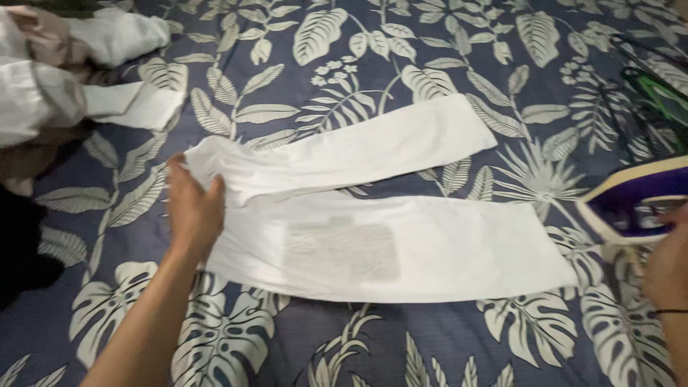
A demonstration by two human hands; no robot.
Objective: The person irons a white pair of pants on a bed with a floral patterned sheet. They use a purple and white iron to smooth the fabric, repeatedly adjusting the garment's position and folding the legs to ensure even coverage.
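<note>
A white garment [401, 244] lies flat on a dark blue sheet printed with pale leaves [358, 344]. It spreads in two long legs, and a greyish patch shows on the nearer one. My left hand [192, 211] presses on the garment's left end, fingers spread over the cloth. My right hand [666, 269] sits at the right edge, closed around the handle of a purple and white clothes iron [631, 201]. The iron hovers just right of the garment, apart from it.
A heap of white and beige clothes [64, 79] lies at the top left. A dark cloth [18, 244] sits at the left edge. A green and black object with cords [656, 93] rests at the upper right.
</note>
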